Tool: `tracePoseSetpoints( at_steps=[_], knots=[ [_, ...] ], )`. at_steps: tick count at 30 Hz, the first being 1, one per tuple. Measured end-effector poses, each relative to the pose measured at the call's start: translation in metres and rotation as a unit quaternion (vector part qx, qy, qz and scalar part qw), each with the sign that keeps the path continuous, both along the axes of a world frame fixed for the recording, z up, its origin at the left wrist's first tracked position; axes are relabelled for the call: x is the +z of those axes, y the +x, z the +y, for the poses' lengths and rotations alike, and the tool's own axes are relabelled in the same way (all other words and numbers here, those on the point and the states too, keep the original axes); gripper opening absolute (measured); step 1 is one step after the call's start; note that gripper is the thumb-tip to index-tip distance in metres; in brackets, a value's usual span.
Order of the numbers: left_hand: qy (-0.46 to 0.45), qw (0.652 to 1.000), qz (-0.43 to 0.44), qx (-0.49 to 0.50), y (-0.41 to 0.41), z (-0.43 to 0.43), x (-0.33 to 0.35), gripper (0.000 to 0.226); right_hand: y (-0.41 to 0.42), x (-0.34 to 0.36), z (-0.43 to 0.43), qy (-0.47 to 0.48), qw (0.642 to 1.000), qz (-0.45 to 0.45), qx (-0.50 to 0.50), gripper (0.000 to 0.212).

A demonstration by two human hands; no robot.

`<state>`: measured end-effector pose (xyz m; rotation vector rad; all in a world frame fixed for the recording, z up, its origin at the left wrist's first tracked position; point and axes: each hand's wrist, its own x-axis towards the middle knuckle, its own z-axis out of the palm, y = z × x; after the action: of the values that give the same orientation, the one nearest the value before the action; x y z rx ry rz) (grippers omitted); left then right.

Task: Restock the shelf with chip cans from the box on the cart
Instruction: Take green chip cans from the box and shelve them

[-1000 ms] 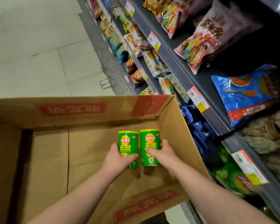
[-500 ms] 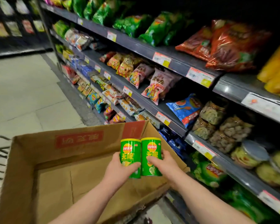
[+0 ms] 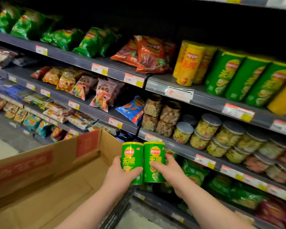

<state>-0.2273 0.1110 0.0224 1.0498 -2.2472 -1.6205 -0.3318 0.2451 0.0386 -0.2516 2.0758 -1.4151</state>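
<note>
Two short green chip cans are held upright, side by side and touching. My left hand (image 3: pixel 118 175) grips the left can (image 3: pixel 132 158); my right hand (image 3: pixel 169 170) grips the right can (image 3: pixel 154 158). Both cans hang past the right rim of the open cardboard box (image 3: pixel 59 162), in front of the shelving. The box floor that shows is bare. Tall green chip cans (image 3: pixel 244 78) and yellow chip cans (image 3: pixel 188 63) stand on an upper shelf (image 3: pixel 205 100) at the right.
Dark shelves run from the far left to the near right. They hold chip bags (image 3: pixel 89 42), snack packs (image 3: pixel 102 95) and clear jars (image 3: pixel 208 128). The black cart frame (image 3: pixel 119 210) shows under the box. Pale floor lies at the far left.
Both hands lifted the two cans up out of the box and rightward toward the shelves. My view swung from the box up to the shelving.
</note>
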Motion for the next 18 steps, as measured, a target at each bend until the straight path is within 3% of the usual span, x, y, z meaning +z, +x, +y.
tracePoseSetpoints(
  at_steps=[8, 12, 18],
  knots=[
    [0.013, 0.99, -0.005, -0.141, -0.041, 0.118, 0.007, 0.054, 0.002, 0.01, 0.143, -0.007, 0.989, 0.004, -0.147, 0.045],
    [0.01, 0.973, -0.012, -0.23, -0.052, 0.205, 0.01, 0.059, 0.018, 0.011, 0.238, -0.021, 0.972, 0.009, -0.234, 0.054],
    [0.001, 0.947, -0.02, -0.32, -0.047, 0.335, 0.016, 0.054, 0.056, 0.011, 0.37, -0.013, 0.94, 0.014, -0.341, 0.044]
  ],
)
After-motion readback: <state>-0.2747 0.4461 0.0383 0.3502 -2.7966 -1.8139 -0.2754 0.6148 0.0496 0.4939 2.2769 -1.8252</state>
